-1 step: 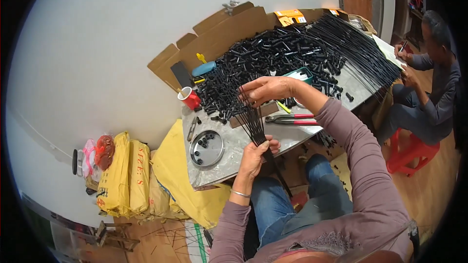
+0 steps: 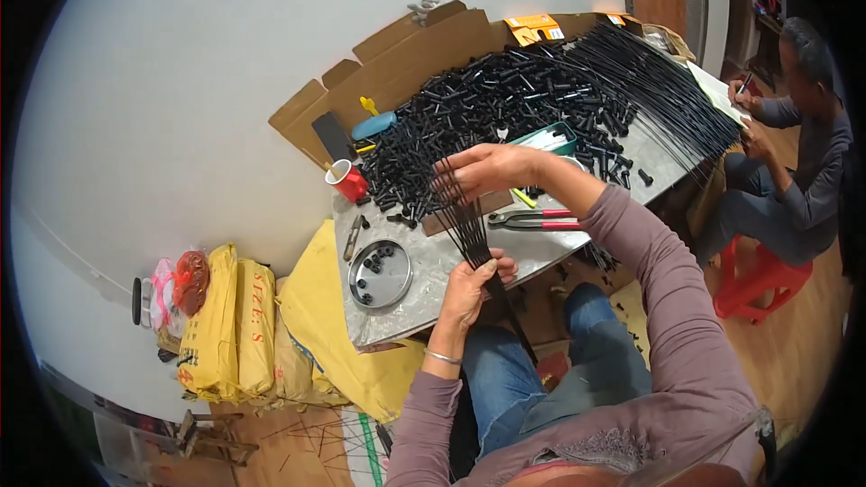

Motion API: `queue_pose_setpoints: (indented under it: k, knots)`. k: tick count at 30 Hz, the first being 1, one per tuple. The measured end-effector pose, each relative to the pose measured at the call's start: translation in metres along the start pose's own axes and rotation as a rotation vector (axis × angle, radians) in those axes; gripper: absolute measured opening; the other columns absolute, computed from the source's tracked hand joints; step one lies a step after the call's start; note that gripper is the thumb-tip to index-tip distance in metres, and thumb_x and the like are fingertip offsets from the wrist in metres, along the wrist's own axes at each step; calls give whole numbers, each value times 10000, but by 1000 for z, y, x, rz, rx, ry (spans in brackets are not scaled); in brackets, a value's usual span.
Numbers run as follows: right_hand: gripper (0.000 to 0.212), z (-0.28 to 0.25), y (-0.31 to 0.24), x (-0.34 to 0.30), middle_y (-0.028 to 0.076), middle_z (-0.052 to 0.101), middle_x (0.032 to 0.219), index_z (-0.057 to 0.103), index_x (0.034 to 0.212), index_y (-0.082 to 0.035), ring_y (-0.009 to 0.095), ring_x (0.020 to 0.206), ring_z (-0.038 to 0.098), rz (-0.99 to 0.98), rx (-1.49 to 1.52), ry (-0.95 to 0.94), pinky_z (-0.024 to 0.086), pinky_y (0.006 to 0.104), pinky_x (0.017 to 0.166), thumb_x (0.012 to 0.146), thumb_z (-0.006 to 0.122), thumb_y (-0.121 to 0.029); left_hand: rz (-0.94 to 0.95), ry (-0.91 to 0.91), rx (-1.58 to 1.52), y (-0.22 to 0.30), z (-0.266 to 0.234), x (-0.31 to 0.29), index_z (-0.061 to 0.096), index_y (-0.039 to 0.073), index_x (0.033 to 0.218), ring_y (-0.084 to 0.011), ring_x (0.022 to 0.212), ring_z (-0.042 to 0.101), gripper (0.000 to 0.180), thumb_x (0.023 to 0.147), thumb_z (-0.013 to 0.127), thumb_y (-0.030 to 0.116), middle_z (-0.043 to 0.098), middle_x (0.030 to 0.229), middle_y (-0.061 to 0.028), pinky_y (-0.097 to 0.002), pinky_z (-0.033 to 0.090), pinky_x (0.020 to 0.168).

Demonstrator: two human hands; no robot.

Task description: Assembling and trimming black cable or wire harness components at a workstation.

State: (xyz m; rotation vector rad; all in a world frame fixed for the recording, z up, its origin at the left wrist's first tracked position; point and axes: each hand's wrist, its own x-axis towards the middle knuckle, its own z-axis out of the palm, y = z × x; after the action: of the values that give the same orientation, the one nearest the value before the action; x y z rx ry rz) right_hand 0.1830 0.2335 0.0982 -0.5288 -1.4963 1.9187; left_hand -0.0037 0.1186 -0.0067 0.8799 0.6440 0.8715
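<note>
My left hand (image 2: pixel 467 296) is closed around a bundle of long thin black rods (image 2: pixel 466 227), above the table's near edge. The rods fan out toward the top, and their lower ends run down past my lap in a tight bunch. At the fanned upper part is my right hand (image 2: pixel 494 170), its fingers stretched out against the rods. Behind it lies a wide pile of short black bolt-like pieces (image 2: pixel 505 95). Where the rods' tips end is hard to make out against this pile.
The grey table (image 2: pixel 424 307) holds a round metal tray (image 2: pixel 403 293), a red cup (image 2: pixel 350 186), red-handled pincers (image 2: pixel 537 219), a green box (image 2: pixel 566 141) and more long black rods (image 2: pixel 663 95). A person (image 2: pixel 794 144) sits writing at right. Yellow sacks (image 2: pixel 255 325) stand at left.
The view has shifted slightly, so the table's things sit a little further left. My right hand has moved marginally, and more of the green box shows. My left hand keeps its grip.
</note>
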Motion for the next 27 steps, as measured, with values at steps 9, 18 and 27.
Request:
queue_pose_setpoints:
  k: [9, 18, 27]
  knots:
    - [223, 56, 10, -14, 99, 637, 899, 545, 1079, 37, 209, 817, 663, -116, 8, 19, 557, 344, 788, 985, 441, -137, 243, 287, 182, -1, 18, -33, 451, -61, 1283, -237, 1097, 574, 390, 933, 551, 80, 567, 1198, -152, -348, 454, 962]
    - [199, 79, 77, -56, 78, 638, 874, 563, 1079, 31, 154, 844, 631, -158, -178, 86, 510, 308, 811, 978, 461, -107, 1017, -833, 8, 84, 116, -122, 519, 22, 1065, -362, 911, 556, 308, 929, 586, 290, 511, 1110, -168, -499, 515, 786]
    - [200, 93, 81, -58, 44, 622, 863, 565, 1104, 3, 130, 854, 598, -214, -290, 62, 477, 295, 838, 979, 445, -97, 913, -927, -414, 62, 157, -128, 522, 31, 1031, -308, 826, 514, 174, 928, 573, 163, 466, 995, -147, -411, 494, 671]
